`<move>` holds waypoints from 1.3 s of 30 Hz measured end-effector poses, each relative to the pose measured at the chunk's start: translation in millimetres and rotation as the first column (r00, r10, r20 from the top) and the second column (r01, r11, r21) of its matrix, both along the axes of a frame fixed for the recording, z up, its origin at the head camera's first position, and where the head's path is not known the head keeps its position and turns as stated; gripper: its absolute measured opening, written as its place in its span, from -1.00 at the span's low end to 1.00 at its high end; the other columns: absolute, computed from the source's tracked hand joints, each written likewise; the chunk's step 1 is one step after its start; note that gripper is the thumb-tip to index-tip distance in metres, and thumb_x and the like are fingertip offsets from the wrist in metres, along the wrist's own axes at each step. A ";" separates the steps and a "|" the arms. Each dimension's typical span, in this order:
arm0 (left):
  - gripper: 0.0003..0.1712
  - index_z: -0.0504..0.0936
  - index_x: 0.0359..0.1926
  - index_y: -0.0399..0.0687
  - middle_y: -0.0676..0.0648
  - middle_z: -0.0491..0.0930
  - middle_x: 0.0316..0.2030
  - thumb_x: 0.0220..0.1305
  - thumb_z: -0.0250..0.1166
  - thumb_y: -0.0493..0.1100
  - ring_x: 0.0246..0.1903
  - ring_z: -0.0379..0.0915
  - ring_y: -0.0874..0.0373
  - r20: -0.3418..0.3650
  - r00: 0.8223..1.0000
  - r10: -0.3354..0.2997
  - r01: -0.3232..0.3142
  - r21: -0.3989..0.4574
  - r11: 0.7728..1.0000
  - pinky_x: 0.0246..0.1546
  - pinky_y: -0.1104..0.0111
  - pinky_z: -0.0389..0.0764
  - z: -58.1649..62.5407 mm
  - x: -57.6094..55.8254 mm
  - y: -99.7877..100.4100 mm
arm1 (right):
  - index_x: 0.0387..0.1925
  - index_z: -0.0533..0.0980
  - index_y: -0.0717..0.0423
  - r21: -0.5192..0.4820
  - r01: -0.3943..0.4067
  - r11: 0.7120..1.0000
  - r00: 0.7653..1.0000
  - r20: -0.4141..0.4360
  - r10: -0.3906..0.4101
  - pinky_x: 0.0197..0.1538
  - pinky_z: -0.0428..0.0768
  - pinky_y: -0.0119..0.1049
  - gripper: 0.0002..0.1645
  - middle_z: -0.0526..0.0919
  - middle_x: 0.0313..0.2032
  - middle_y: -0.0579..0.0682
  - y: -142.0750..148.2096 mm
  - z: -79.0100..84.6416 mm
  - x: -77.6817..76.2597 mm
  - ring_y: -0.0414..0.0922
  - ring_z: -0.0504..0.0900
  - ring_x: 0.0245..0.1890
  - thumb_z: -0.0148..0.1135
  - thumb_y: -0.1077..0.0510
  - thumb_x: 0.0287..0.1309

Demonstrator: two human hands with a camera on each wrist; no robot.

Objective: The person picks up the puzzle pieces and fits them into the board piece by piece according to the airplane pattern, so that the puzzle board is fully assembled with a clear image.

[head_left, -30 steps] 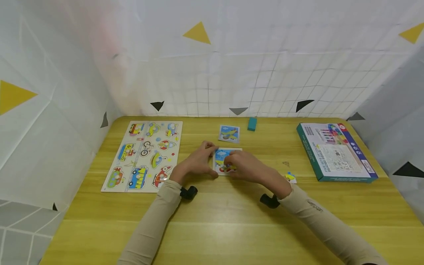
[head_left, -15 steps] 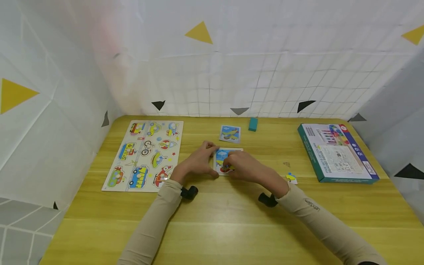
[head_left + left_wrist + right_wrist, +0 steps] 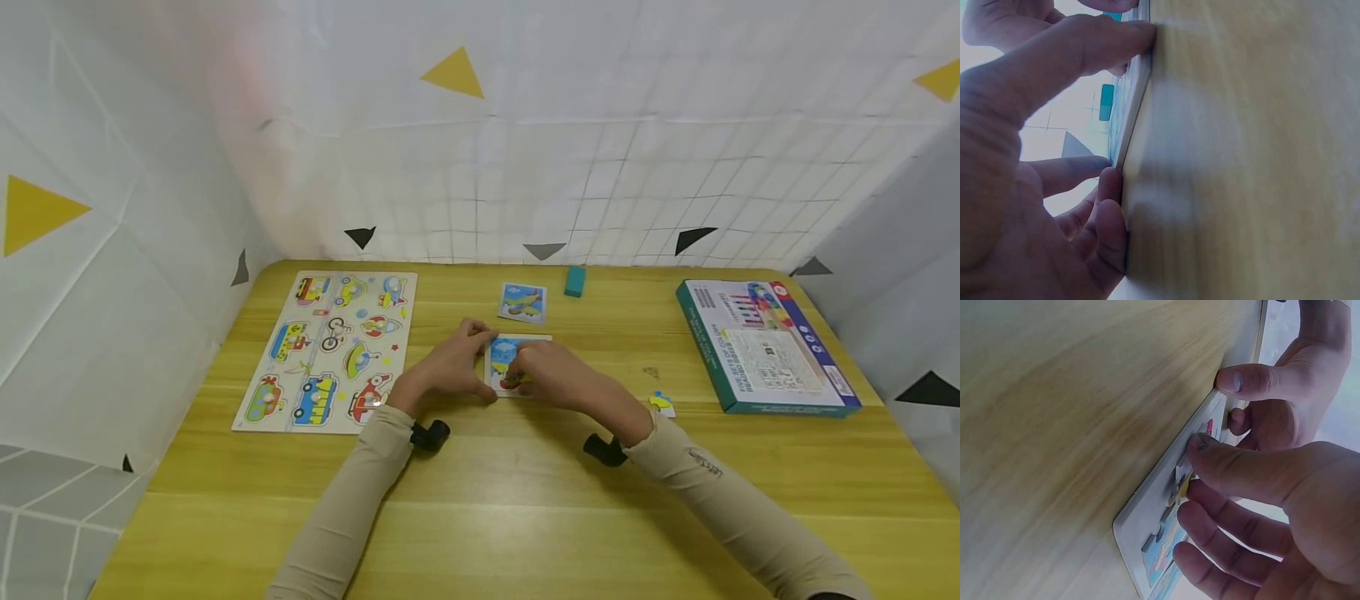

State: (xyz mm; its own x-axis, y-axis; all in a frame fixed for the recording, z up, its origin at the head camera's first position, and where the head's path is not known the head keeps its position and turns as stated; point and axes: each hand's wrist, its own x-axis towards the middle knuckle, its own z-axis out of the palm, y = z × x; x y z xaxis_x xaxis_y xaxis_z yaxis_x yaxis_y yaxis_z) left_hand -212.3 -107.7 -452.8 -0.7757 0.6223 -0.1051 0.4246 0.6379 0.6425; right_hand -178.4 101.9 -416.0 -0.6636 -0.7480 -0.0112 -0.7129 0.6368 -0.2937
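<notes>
A small jigsaw board [image 3: 488, 367] with an airplane picture and white border lies flat on the table. My left hand [image 3: 452, 364] grips its left end, thumb at the near corner and fingertips at the far one. My right hand [image 3: 553, 377] is over the right part of the board, covering much of the picture. In the right wrist view, its thumb and index finger pinch a partly hidden jigsaw piece [image 3: 1180, 487] with some yellow, at the near border [image 3: 1141, 512]. A loose yellow and blue jigsaw piece [image 3: 662, 403] lies right of my right wrist.
Behind the board lies a square airplane picture [image 3: 522, 302], with a teal block [image 3: 575, 282] to its right. A vehicle peg puzzle [image 3: 326, 350] occupies the left side. On the right sits a flat toy box [image 3: 768, 346]. White sheeting [image 3: 525, 167] encloses the table's back and sides.
The right hand shifts slightly at the board, its fingers still on the piece. The left hand keeps its hold on the left end. The head view drifts a little.
</notes>
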 end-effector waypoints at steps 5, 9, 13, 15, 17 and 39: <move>0.20 0.21 0.51 -0.16 -0.12 0.11 0.36 -0.10 0.63 0.02 0.14 0.30 0.08 -0.013 1.000 -0.010 0.010 -0.010 1.000 0.21 0.25 0.37 0.6 -0.7 1.3 | -0.31 0.78 0.12 -0.025 0.012 1.000 0.999 0.030 -0.011 -0.19 0.60 -0.23 -0.86 0.70 -0.38 -0.07 0.6 -0.1 -1.6 -0.10 0.61 -0.28 0.54 0.29 0.01; 0.20 0.21 0.51 -0.17 -0.13 0.11 0.36 -0.10 0.63 0.04 0.14 0.29 0.07 -0.014 1.000 -0.017 0.017 -0.008 1.000 0.21 0.24 0.36 1.7 -1.3 2.5 | -0.32 0.78 0.13 -0.033 0.021 0.999 0.999 0.042 -0.019 -0.17 0.61 -0.23 -0.85 0.70 -0.37 -0.06 0.9 -1.0 -3.6 -0.09 0.62 -0.27 0.55 0.29 0.00; 0.21 0.19 0.52 -0.17 -0.13 0.09 0.37 -0.09 0.63 0.03 0.15 0.29 0.07 -0.006 1.000 -0.018 0.018 -0.009 1.000 0.22 0.23 0.36 4.3 -1.3 3.4 | -0.33 0.78 0.14 -0.031 0.023 0.999 0.999 0.044 -0.022 -0.17 0.63 -0.25 -0.84 0.72 -0.36 -0.05 1.2 -1.1 -6.5 -0.10 0.65 -0.26 0.56 0.31 -0.03; 0.21 0.19 0.52 -0.16 -0.13 0.09 0.38 -0.08 0.63 0.03 0.16 0.29 0.06 -0.005 1.000 -0.017 0.017 -0.012 1.000 0.23 0.22 0.36 5.2 -1.2 3.7 | -0.32 0.78 0.14 -0.030 0.026 0.999 0.999 0.048 -0.025 -0.17 0.63 -0.25 -0.83 0.72 -0.36 -0.04 1.5 -1.3 -7.9 -0.10 0.66 -0.26 0.56 0.31 -0.04; 0.21 0.19 0.52 -0.17 -0.14 0.09 0.38 -0.09 0.63 0.02 0.17 0.28 0.05 -0.006 1.000 -0.017 0.017 -0.014 1.000 0.23 0.22 0.35 5.7 -1.2 3.9 | -0.32 0.78 0.13 -0.028 0.033 0.999 0.998 0.056 -0.032 -0.17 0.63 -0.26 -0.83 0.72 -0.35 -0.04 1.8 -0.7 -8.4 -0.10 0.66 -0.26 0.56 0.32 -0.03; 0.23 0.19 0.52 -0.14 -0.12 0.07 0.38 -0.12 0.64 0.04 0.16 0.29 0.04 0.024 1.000 0.010 -0.010 -0.018 1.000 0.24 0.18 0.35 -0.3 -0.2 0.2 | -0.15 0.73 0.19 -0.097 0.089 0.991 0.994 -0.059 -0.095 -0.23 0.59 -0.24 -0.76 0.66 -0.25 0.02 20.1 -9.8 14.5 -0.10 0.59 -0.29 0.47 0.25 0.09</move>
